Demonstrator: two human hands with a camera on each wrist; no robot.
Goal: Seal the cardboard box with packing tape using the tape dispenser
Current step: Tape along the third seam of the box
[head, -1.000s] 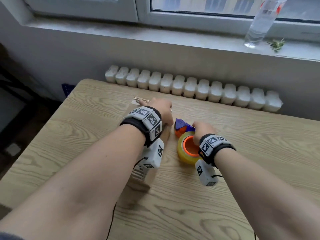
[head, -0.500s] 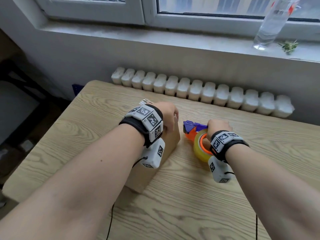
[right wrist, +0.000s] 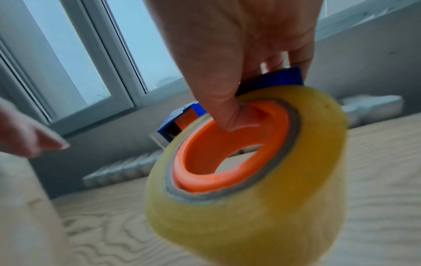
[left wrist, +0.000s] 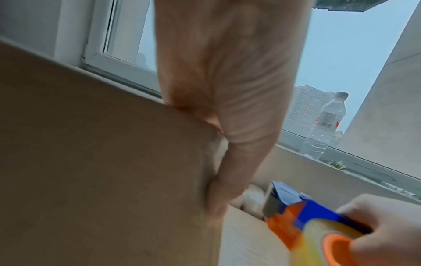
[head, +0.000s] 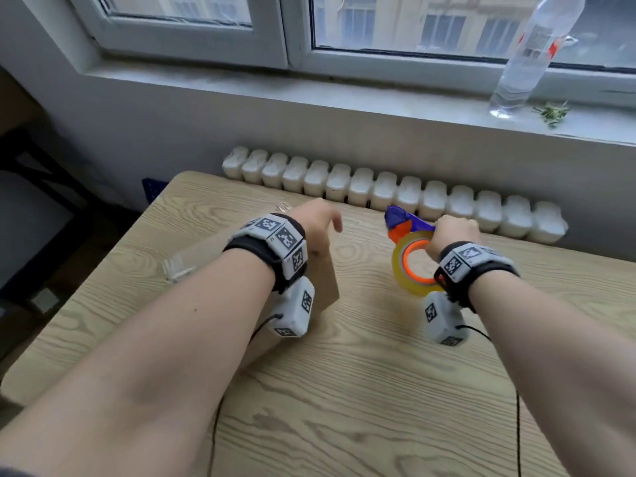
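The right hand (head: 454,232) is gripping the tape dispenser (head: 411,256). In the right wrist view its thumb (right wrist: 218,93) is hooking into the orange core (right wrist: 230,149) of the yellowish tape roll (right wrist: 262,207), w/ the other fingers curling over the blue frame (right wrist: 282,77) on top. So that grip is closed round the dispenser. The dispenser is hanging just above the desk (head: 378,390), to the right of the cardboard box (head: 325,280), apart from it, w/ its blue nose (head: 395,215) pointing toward the radiator (head: 395,197) behind the desk.

The left hand (head: 316,225) is sitting on top of the box. In the left wrist view the palm edge is lying against the box's upper edge (left wrist: 114,144) and one finger (left wrist: 227,189) is running down its right side, pressing on it. Fingers are looking fairly straight, not wrapping round anything, so the grip is loose & flat on the cardboard. The box is sitting on the desk's left half, mostly hidden by the left forearm in the head view. A bit of clear tape (head: 179,266) is showing at its near-left corner; can't tell how far it's running.

A clear plastic bottle (head: 533,53) is standing on the window sill (head: 344,94) at far right, w/ a small green sprig (head: 552,111) beside it.
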